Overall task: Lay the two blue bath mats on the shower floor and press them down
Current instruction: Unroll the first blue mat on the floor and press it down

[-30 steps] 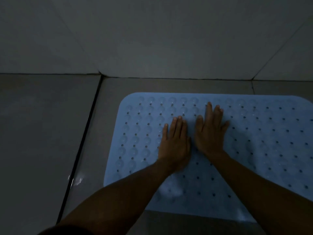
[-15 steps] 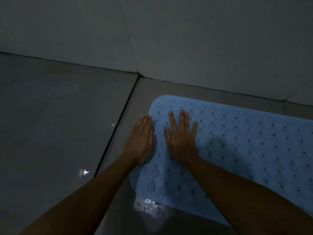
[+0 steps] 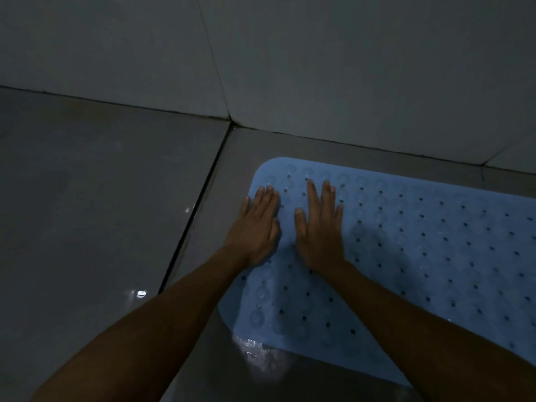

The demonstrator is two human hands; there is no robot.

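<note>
One light blue bath mat (image 3: 420, 250), dotted with small holes and round suction cups, lies flat on the grey tiled shower floor (image 3: 87, 213) and runs off the right edge of the view. My left hand (image 3: 256, 224) lies palm down on the mat's left edge, fingers together. My right hand (image 3: 319, 227) is pressed flat on the mat just to its right, fingers slightly spread. Neither hand holds anything. No second mat is in view.
A tiled wall (image 3: 319, 62) rises just behind the mat. A dark grout line (image 3: 191, 219) runs down the floor left of the mat. Wet patches shine on the floor near the mat's front left corner (image 3: 255, 352).
Both hands have moved from the mat's middle to its left end, and in the last half second slid slightly further up. The view has swung left.
</note>
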